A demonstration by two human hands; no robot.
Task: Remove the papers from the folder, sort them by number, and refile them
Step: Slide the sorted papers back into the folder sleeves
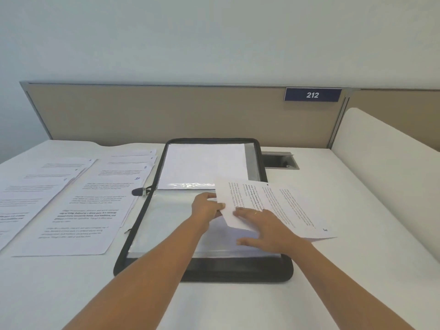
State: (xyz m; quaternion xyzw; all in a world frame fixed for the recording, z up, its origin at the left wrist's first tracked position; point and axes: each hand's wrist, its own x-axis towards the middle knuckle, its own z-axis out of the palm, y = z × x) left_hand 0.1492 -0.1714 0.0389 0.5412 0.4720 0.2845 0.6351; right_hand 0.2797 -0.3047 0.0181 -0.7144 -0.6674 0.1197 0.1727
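I see a white counter [345, 270] bounded at the top of the frame by a beige partition [166, 110] carrying a blue sign [312, 94] reading 212, with a pale wall [214, 39] above. A white side panel [381, 151] closes off the right edge. A recessed cable hatch [279, 160] sits in the counter just right of the folder [238, 273], which lies open at centre frame with clear sleeves showing. The sorted papers [83, 210] lie in overlapping rows at the left of the frame, beside the folder. The left hand [206, 207] pinches the near corner of a loose sheet [285, 206], which lies across the folder's right edge and out onto the counter. The right hand [266, 229] rests on that sheet with its fingers spread flat. The handwritten numbers 8 and 10 are legible on the sorted papers; the others are too faint. The mark at the loose sheet's lower right corner is unreadable. I cannot tell whether the hands cover one sheet or two. The leftmost papers are cut off by the frame.
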